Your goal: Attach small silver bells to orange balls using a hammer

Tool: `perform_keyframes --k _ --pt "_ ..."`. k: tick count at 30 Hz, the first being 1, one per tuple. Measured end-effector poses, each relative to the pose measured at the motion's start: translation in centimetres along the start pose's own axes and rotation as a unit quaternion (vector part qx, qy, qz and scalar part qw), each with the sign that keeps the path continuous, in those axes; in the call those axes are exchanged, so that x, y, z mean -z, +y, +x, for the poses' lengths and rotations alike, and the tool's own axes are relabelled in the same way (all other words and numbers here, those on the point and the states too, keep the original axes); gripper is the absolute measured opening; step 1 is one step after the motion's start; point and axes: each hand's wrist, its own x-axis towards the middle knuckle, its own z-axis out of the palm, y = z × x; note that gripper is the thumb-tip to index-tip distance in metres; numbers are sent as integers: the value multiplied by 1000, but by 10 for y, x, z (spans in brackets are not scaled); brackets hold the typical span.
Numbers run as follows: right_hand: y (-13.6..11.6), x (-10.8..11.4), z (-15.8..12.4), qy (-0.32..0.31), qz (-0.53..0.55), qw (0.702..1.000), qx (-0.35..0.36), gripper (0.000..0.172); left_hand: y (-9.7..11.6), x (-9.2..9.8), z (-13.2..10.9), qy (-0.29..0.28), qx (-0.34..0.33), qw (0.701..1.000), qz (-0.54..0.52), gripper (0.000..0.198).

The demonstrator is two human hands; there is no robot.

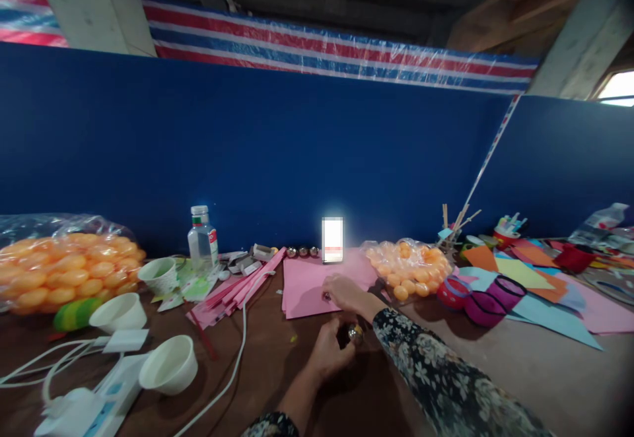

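Note:
My left hand (331, 350) is low in the middle of the view, its fingers curled about a shiny, silvery ball (355, 333) with a yellowish glint. Just beyond it, my right hand (347, 293) reaches over the pink paper sheets (304, 288), fingers bent and close together. Something small and dark shows at those fingertips, too small to name. Behind the paper, several similar shiny balls (302, 251) stand in a row. A bright, blanked-out upright rectangle (332, 239) stands at the paper's back edge.
Bags of orange balls (74, 268) lie left and right of centre. Paper cups (168, 364), a power strip (106, 397) and a trailing white cable (242, 338) occupy the left. A clear bottle (202, 239) stands behind folded pink strips (238, 295). Coloured paper (555, 325) covers the right.

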Motion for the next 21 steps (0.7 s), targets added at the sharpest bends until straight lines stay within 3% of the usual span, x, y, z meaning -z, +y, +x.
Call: perform_keyframes --k 10,21 --pt "18 26 -27 52 -39 996 -63 25 7 -2 0 -14 2 1000 -19 19" --pt "14 9 -42 33 -58 996 -61 14 9 2 1 -33 -32 999 13 21"
